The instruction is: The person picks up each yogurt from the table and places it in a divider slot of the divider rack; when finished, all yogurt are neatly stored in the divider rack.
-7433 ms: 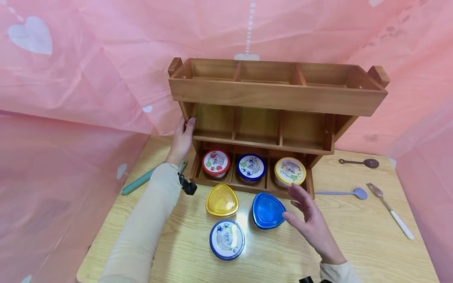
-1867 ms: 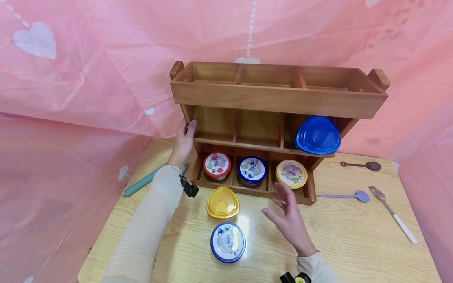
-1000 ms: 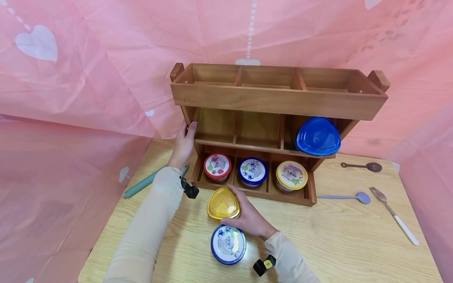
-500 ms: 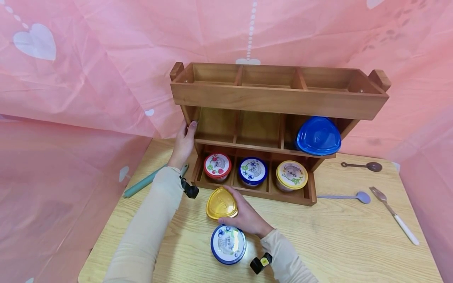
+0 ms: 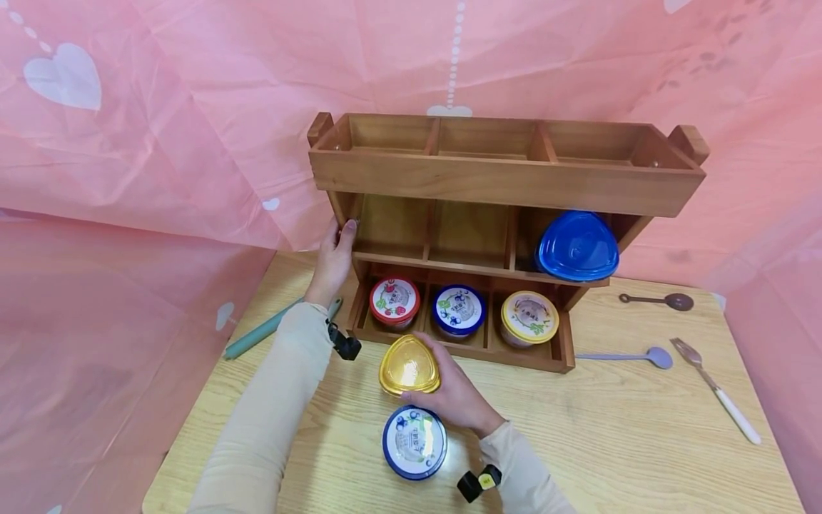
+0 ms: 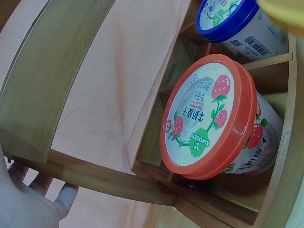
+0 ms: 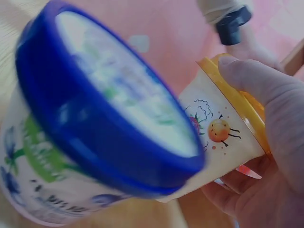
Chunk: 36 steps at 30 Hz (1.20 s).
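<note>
since half a second ago the yellow-lidded triangular plastic cup [image 5: 409,365] has tipped up and come a little nearer the three-tier wooden rack [image 5: 501,178], its lid now catching the light, and the right hand [image 5: 457,396] has stayed wrapped round it, fingers and thumb curled on its rim and side. the cup sits just in front of the rack's bottom tier, close to its left and middle compartments. in the right wrist view the cup's pale wall shows a printed fruit figure, with the thumb pressed on the yellow rim. the left hand [image 5: 332,257] grips the rack's left upright, fingers curled round the wood, as it did before. the round blue-lidded tub [image 5: 414,441] stands on the wooden table [image 5: 642,435] in front of the rack, just beside the right hand. in the rack's bottom tier stand a round red-lidded tub [image 5: 394,300], a second round blue-lidded tub [image 5: 457,310] and a round yellow-lidded tub [image 5: 529,317], left to right. a blue-lidded triangular cup [image 5: 577,246] lies in the rack's middle tier, right compartment.
</note>
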Available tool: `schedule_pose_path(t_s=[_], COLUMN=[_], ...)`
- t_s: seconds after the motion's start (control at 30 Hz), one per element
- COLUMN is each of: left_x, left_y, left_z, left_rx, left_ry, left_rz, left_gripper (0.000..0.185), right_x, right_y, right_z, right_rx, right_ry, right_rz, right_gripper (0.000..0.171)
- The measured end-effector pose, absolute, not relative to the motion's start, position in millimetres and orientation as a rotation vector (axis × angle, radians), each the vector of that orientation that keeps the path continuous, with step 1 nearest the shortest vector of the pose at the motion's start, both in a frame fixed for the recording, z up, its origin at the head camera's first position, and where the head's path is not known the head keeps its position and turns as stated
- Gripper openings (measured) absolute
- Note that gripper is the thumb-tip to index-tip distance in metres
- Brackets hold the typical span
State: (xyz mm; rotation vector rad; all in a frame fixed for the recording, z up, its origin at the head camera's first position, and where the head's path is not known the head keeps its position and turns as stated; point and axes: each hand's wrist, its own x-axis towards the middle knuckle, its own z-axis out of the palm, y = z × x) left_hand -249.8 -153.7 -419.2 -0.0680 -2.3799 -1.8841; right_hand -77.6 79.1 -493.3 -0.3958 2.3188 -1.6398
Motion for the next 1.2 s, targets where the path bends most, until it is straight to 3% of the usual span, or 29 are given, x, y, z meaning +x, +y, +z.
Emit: schedule_pose_path(t_s=[0.43, 0.73, 1.2], left_x=[-233.3, -252.0, -245.8], left_y=[-147.6, -154.8, -152.5], left_z=[-386.2, -417.0, -409.2], left_rx=[-0.089, -0.092, -0.102], left_ry=[-2.372, -2.343, -2.359], left_rz=[-1.929, -1.945, -1.936], left_gripper=[0.049, 0.054, 0.052], right_x=[-72.2, -75.1, -97.8], right_y=[104.3, 122.3, 138.2], right_z=[-439.5, -393.4, -349.3], right_rx=[-0.435, -0.470, -0.528], right_ry=[2.405, 2.521, 2.583], right_rz=[-1.804, -1.874, -2.053], right_gripper=[0.100, 0.101, 0.103])
